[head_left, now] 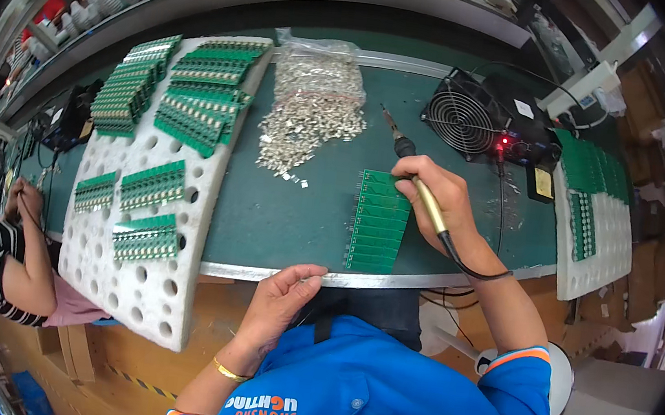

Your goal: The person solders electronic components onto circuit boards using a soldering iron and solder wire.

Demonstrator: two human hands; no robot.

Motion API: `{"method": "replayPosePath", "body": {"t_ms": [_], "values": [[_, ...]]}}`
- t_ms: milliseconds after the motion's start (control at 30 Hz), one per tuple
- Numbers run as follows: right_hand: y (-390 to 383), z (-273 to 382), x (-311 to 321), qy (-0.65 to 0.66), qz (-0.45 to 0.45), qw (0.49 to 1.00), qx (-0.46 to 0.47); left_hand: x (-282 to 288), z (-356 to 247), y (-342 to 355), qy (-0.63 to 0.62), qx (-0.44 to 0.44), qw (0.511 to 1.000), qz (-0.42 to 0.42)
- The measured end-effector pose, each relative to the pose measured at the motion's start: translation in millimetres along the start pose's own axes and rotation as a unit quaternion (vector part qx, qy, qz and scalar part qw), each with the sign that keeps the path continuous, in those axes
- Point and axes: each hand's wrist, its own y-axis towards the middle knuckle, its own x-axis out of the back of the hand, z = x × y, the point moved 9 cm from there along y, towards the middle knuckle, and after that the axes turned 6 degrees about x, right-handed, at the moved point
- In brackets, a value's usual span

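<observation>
My right hand (454, 203) is wrapped round the gold handle of a soldering iron (429, 202). The iron's tip points away from me, up over the green mat, and touches nothing. Below that hand lies a green circuit board panel (378, 227) made of narrow strips, flat on the bench near its front edge. My left hand (279, 301) is at the metal bench edge, left of the panel, thumb and forefinger drawn together. A faint thin line shows by its palm; what the fingers hold, if anything, I cannot make out.
Small whitish parts (308, 131) spill from a clear bag (316, 62). White foam boards (216, 186) carry stacks of green circuit boards (202, 90); another foam board (597, 262) is at right. A fan (462, 116) stands at the back. A co-worker (15, 253) sits at left.
</observation>
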Motion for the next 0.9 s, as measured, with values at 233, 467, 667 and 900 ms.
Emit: {"method": "replayPosePath", "body": {"t_ms": [233, 467, 667, 900], "values": [[-6, -44, -11, -0.043, 0.041, 0.998, -0.004, -18, -17, 27, 0.165, -0.085, 0.983, -0.005], [-13, -67, -23, -0.068, 0.075, 0.994, -0.032, -26, -37, 31, 0.209, -0.096, 0.973, -0.008], [-13, -64, -23, -0.088, 0.057, 0.995, -0.004, -12, -39, 47, 0.036, -0.087, 0.996, -0.003], [-12, -70, -26, -0.086, 0.074, 0.994, 0.000, -18, -47, 51, 0.021, -0.103, 0.994, 0.010]]}}
